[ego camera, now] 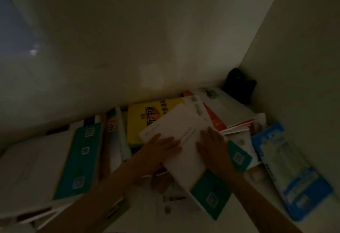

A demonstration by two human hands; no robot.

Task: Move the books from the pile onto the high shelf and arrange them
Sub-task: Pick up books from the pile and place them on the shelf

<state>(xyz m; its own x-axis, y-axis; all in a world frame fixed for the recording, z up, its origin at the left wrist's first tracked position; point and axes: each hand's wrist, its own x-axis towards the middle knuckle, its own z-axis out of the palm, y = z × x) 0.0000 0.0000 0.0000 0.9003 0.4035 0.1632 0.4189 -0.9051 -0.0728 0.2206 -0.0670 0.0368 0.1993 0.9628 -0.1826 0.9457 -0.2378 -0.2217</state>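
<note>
- A white, flat paperback book lies tilted on top of the heap of books on the dim high shelf, its far corner overlapping a yellow-covered book with dark printed characters.
- The left hand rests flat on the white book's near-left edge, fingers straight and together, pressing on the cover; a thumb seems to show under the book's edge, but the picture is too dark to be sure.
- The right hand lies flat on the book's right side, fingers stretched forward, palm down, gripping nothing.
- Beneath the white book sits a green-backed book with small square code marks, its near corner jutting toward the person.
- To the left, another green-backed book with three square marks lies on a pale white stack.
- Between that one and the yellow book, a few thin books stand on edge.
- Behind the right hand, white and red-covered books lie fanned toward the corner.
- On the right, a blue and white printed book lies by the white side wall.
- A small black object sits in the back corner; I cannot tell what it is.
</note>
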